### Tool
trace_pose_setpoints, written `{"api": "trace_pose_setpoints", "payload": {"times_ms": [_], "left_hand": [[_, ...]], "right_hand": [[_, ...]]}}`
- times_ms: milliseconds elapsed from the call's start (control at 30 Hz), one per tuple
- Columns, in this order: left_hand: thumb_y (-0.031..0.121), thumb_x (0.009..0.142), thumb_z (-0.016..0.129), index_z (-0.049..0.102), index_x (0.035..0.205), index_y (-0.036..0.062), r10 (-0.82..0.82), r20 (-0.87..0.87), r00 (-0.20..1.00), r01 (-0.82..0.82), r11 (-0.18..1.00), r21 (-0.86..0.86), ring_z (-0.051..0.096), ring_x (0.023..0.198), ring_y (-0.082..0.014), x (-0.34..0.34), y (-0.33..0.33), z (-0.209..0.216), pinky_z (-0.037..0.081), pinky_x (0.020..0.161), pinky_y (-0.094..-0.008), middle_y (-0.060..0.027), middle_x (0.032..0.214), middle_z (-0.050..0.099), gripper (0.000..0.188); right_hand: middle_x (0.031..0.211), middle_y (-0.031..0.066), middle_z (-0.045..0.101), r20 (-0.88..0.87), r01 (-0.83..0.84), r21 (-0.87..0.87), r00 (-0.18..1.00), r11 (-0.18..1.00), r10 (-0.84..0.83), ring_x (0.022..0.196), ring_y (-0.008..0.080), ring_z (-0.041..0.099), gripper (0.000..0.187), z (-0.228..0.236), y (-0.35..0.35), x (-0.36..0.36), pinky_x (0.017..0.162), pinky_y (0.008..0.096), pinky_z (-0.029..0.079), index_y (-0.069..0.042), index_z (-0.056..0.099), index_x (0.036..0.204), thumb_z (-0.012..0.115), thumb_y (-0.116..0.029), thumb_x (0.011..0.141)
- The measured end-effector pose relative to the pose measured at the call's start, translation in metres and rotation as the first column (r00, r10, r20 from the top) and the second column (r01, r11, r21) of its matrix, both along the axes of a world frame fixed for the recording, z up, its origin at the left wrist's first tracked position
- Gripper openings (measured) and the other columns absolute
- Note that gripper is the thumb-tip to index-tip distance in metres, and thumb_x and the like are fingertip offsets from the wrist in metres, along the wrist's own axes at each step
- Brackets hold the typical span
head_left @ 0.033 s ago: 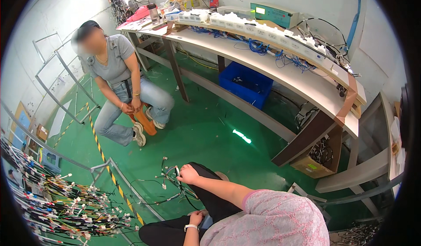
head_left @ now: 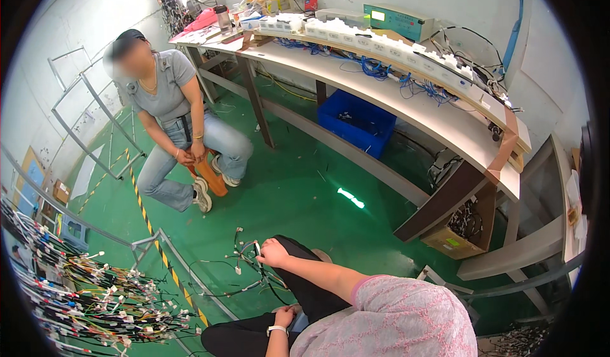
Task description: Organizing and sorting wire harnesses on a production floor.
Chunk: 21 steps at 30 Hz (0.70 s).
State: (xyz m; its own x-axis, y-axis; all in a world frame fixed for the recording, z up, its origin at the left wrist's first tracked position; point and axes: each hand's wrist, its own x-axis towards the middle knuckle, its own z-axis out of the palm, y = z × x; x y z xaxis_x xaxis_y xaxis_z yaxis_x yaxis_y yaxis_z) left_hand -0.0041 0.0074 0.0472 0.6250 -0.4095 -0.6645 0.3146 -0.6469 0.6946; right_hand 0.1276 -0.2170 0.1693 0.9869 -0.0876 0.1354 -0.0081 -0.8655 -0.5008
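My right hand (head_left: 272,253) is over my knee, its fingers closed on a wire harness. A white piece shows at the fingertips. Dark cables of the harness (head_left: 240,255), with small white connectors, spread out to the left and hang down past the knee. My left hand (head_left: 286,315), with a white band on its wrist, lies low in my lap with curled fingers. Whatever it may hold is hidden. Beside it, a small grey-blue surface (head_left: 298,322) shows between my legs.
Many bundled harnesses (head_left: 95,300) hang at lower left by a metal frame (head_left: 159,237). Across the floor a person (head_left: 168,96) sits on an orange stool (head_left: 210,174). A long workbench (head_left: 298,62) carries white fixtures and a green instrument (head_left: 397,21); a blue bin (head_left: 356,120) stands beneath.
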Motion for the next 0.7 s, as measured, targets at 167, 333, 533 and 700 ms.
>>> {"api": "trace_pose_setpoints", "payload": {"times_ms": [167, 333, 533, 700], "left_hand": [[0.014, 0.091, 0.053, 0.063, 0.101, -0.0079, -0.087, 0.003, 0.996, 0.087, 0.995, 0.052, 0.065, 0.078, -0.0209, 0.003, 0.001, 0.0, 0.052, 0.07, -0.0313, -0.0146, 0.089, 0.068, 0.026], [0.012, 0.091, 0.053, 0.063, 0.102, -0.0083, -0.092, -0.011, 0.996, 0.092, 0.995, 0.045, 0.065, 0.078, -0.0204, 0.001, -0.001, -0.011, 0.053, 0.07, -0.0312, -0.0146, 0.09, 0.068, 0.025], [0.014, 0.092, 0.053, 0.062, 0.103, -0.008, -0.093, 0.048, 0.994, 0.09, 0.994, 0.059, 0.065, 0.078, -0.0196, 0.003, 0.012, -0.032, 0.053, 0.07, -0.0309, -0.0137, 0.09, 0.067, 0.026], [0.015, 0.092, 0.054, 0.062, 0.103, -0.0078, -0.105, 0.026, 0.994, 0.104, 0.994, 0.044, 0.064, 0.077, -0.0189, 0.002, 0.005, -0.034, 0.053, 0.069, -0.0303, -0.0133, 0.089, 0.067, 0.026]], "right_hand": [[0.081, 0.01, 0.064, 0.014, 0.0, -0.01, 1.0, 1.0, 0.0, 0.095, 0.0267, 0.055, 0.034, -0.006, 0.0, 0.001, 0.091, 0.0389, 0.04, -0.005, 0.07, 0.069, 0.06, -0.037, 0.076], [0.08, 0.0096, 0.064, 0.009, 0.005, 0.014, 1.0, 1.0, -0.005, 0.093, 0.027, 0.056, 0.034, -0.007, -0.005, -0.003, 0.09, 0.0389, 0.04, -0.005, 0.069, 0.068, 0.059, -0.037, 0.076], [0.08, 0.0095, 0.064, 0.035, -0.022, 0.021, 0.999, 1.0, 0.021, 0.093, 0.0271, 0.056, 0.034, -0.003, 0.004, 0.003, 0.09, 0.0394, 0.04, -0.005, 0.069, 0.068, 0.059, -0.037, 0.076], [0.081, 0.0096, 0.064, 0.016, -0.01, 0.009, 1.0, 1.0, 0.01, 0.094, 0.0271, 0.056, 0.035, -0.007, -0.004, 0.0, 0.091, 0.0401, 0.04, -0.005, 0.069, 0.071, 0.058, -0.038, 0.077]]}}
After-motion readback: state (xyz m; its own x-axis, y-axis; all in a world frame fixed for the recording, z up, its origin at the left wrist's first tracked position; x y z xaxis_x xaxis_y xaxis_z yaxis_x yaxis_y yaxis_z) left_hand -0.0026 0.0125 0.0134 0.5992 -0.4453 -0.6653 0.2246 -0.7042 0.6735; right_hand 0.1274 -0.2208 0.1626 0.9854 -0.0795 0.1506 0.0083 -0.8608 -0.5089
